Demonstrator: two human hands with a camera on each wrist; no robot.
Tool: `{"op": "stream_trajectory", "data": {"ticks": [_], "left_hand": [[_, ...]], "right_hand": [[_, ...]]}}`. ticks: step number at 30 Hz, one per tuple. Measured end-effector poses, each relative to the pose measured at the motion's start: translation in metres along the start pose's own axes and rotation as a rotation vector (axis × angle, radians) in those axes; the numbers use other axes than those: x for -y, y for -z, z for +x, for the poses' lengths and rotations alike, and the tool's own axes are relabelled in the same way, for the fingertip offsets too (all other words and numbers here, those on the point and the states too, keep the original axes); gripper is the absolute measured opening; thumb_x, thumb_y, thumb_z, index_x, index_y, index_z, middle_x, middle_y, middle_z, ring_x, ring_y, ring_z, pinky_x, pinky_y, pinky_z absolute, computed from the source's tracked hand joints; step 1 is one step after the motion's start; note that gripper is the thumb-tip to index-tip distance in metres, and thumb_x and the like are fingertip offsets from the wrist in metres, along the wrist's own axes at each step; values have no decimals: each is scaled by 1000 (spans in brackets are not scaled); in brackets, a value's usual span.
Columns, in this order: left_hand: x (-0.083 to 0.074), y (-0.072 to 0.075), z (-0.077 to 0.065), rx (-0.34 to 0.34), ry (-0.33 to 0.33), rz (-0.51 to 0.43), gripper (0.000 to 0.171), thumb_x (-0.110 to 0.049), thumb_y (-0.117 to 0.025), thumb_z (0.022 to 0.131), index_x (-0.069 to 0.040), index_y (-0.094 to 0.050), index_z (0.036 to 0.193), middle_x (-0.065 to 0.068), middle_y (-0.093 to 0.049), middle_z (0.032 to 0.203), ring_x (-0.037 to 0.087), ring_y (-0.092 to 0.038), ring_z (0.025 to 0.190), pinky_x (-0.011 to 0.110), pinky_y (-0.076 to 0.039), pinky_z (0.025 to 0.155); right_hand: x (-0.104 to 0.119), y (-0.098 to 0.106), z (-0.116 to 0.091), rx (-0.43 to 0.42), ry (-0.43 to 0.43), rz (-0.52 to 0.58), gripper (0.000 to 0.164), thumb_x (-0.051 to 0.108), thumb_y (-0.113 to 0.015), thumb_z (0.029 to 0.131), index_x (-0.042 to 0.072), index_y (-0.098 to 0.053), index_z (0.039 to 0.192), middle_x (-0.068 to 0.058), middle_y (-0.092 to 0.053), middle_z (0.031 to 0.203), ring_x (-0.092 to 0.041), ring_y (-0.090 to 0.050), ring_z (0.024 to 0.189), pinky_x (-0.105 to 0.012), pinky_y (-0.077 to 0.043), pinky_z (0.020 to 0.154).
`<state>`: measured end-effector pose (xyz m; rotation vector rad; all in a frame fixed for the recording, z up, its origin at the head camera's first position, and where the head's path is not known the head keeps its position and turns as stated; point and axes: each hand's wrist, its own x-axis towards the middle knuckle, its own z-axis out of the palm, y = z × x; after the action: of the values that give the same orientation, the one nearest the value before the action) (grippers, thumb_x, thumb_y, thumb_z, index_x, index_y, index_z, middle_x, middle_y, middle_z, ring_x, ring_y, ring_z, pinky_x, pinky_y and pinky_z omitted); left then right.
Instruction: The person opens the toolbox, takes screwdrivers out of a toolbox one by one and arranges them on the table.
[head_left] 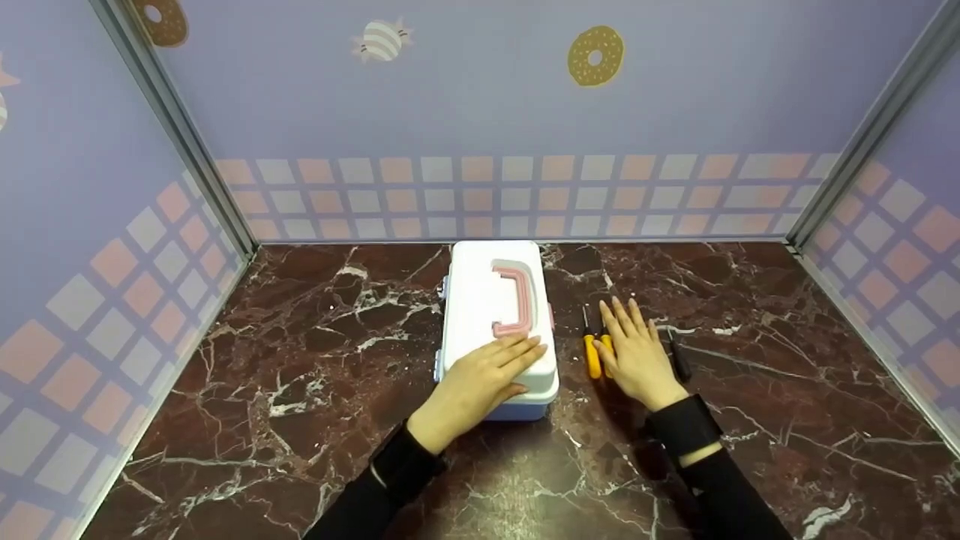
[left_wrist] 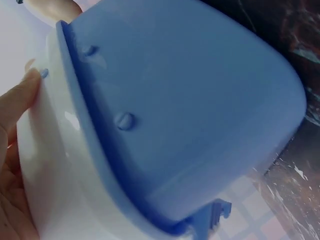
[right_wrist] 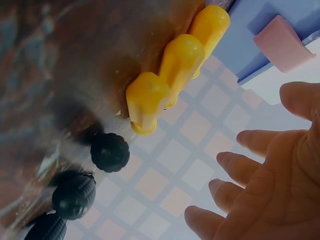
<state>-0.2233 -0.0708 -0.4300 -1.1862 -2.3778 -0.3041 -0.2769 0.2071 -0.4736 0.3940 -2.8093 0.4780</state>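
A toolbox with a white lid (head_left: 480, 300), a pink handle (head_left: 525, 300) and a blue body (left_wrist: 200, 90) stands on the tabletop. My left hand (head_left: 480, 379) rests on the near end of its lid, fingers extended toward the handle, thumb against the lid's end face. To the right of the box, my right hand (head_left: 637, 360) is spread over a row of screwdrivers, fingers straight and palm down. Three yellow-handled screwdrivers (right_wrist: 147, 97) and three black ribbed handles (right_wrist: 110, 152) show in the right wrist view. From the head, the right hand hides part of this row.
Dark red marbled tabletop (head_left: 337, 450) surrounds the box and tools. Behind stands a purple wall (head_left: 480, 112) with a checkered band, and side panels close in left and right. Blue hinges (head_left: 438, 366) jut from the box's left side, and a pink latch (right_wrist: 285, 45) from its right.
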Motion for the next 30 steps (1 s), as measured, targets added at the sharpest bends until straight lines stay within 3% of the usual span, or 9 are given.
{"op": "stream_trajectory", "data": {"ticks": [9, 17, 20, 22, 24, 27, 30], "left_hand": [[12, 1, -5, -2, -62, 7, 54, -28, -66, 91, -9, -54, 141, 9, -57, 143, 23, -56, 131, 35, -45, 111], [34, 22, -22, 57, -91, -45, 54, -34, -67, 91, -6, -58, 136, 10, -59, 140, 25, -60, 127, 37, -47, 109], [33, 31, -27, 2, -73, 60, 57, -48, -68, 88, -5, -66, 124, 11, -69, 126, 23, -68, 113, 34, -56, 96], [27, 34, -28, -64, -39, 178, 59, -58, -68, 84, -3, -72, 105, 10, -75, 106, 19, -73, 91, 27, -61, 77], [20, 34, -28, -135, 13, 303, 60, -63, -70, 79, -4, -71, 88, 7, -74, 86, 15, -69, 69, 21, -58, 58], [9, 30, -28, -207, 114, 422, 53, -55, -80, 73, -5, -64, 77, 5, -66, 74, 13, -60, 56, 21, -51, 45], [3, 27, -29, -245, 202, 487, 44, -38, -88, 68, -3, -64, 80, 7, -66, 76, 15, -61, 57, 26, -53, 45]], "right_hand": [[0, 1, -1, 16, -1, -4, 60, 26, -51, 102, 4, -31, 154, -21, -26, 161, -43, -17, 150, -68, -17, 118], [-1, 2, -1, 8, -5, -11, 60, 25, -52, 102, 4, -32, 154, -20, -27, 161, -42, -18, 150, -69, -18, 118], [-1, 2, -1, 8, -4, -14, 60, 26, -52, 102, 4, -32, 154, -20, -26, 161, -42, -19, 150, -68, -18, 118], [-1, 2, -1, 7, -4, -16, 60, 26, -52, 102, 4, -32, 154, -20, -26, 161, -42, -19, 150, -69, -18, 118], [-1, 2, -1, 7, -6, -17, 60, 26, -52, 102, 4, -31, 154, -20, -26, 161, -42, -18, 150, -69, -18, 118], [-1, 2, -1, 9, -8, -14, 60, 26, -52, 103, 4, -31, 154, -19, -26, 162, -42, -17, 151, -69, -17, 118], [0, 2, -2, 14, -7, -9, 60, 26, -51, 103, 5, -30, 155, -19, -25, 162, -42, -16, 151, -69, -17, 118]]}}
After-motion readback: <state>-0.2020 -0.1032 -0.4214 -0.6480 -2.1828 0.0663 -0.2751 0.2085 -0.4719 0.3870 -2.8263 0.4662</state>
